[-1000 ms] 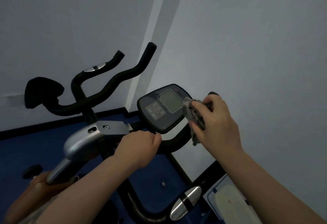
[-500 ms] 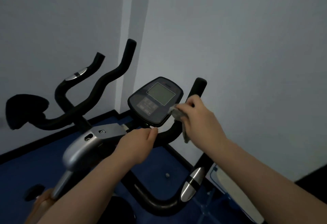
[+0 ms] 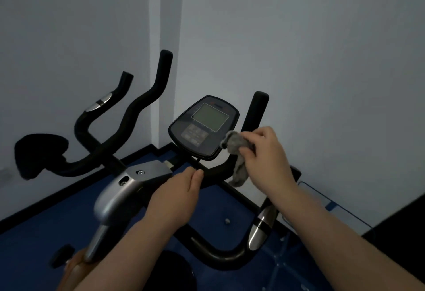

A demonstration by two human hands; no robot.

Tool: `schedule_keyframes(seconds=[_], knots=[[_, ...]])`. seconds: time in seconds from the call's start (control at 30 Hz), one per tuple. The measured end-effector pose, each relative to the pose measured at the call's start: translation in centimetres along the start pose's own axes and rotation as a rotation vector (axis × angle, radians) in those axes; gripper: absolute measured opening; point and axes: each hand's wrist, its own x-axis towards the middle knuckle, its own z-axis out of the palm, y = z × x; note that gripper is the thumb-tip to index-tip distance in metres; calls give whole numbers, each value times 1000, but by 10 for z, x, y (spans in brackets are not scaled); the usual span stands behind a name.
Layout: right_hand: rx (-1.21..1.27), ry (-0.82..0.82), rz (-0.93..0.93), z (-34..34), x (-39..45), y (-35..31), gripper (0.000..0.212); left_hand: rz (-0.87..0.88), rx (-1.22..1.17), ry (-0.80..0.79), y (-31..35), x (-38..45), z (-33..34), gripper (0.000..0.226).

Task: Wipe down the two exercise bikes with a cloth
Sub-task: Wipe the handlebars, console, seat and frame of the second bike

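The near exercise bike has a black console with a grey screen and black handlebars. My right hand pinches a crumpled grey cloth against the console's lower right edge; the cloth's tail hangs over the handlebar. My left hand grips the handlebar's middle just below the console. A second bike's black handlebars and dark pad stand to the left, by the wall.
Grey walls meet in a corner close behind the bikes. The floor is blue with a black skirting strip. A pale flat object with a blue edge lies at the right. A silver grip sensor sits on the near handlebar loop.
My right hand has slid the cloth from the console's upper right edge down to its lower right edge. My view has shifted, so the bikes sit further right in frame. The left hand keeps its grip.
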Motion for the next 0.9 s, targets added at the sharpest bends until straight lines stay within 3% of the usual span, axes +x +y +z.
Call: schedule_keyframes(seconds=[0.07, 0.17, 0.27, 0.33, 0.43, 0.57, 0.67, 0.73, 0.9], knots=[[54, 51, 19, 9, -11, -2, 31, 6, -25, 12, -1, -1, 0, 37], [124, -27, -2, 19, -28, -3, 34, 6, -26, 6, -1, -2, -1, 37], [139, 11, 112, 5, -5, 4, 34, -5, -7, 12, -1, -1, 0, 37], [135, 82, 105, 7, -9, 1, 34, -8, -7, 15, -1, -1, 0, 37], [110, 57, 10, 25, -27, -1, 30, 4, -10, 21, -2, -1, 0, 37], [29, 26, 103, 25, -10, -8, 28, 15, -1, 23, -1, 0, -1, 38], [-9, 132, -4, 39, -28, -20, 18, 17, -20, 18, -2, -2, -1, 38], [46, 81, -72, 39, -34, -17, 15, 25, -27, 12, -3, -3, -2, 38], [190, 143, 107, 16, -5, -9, 12, 42, -89, -24, -4, -2, -8, 32]])
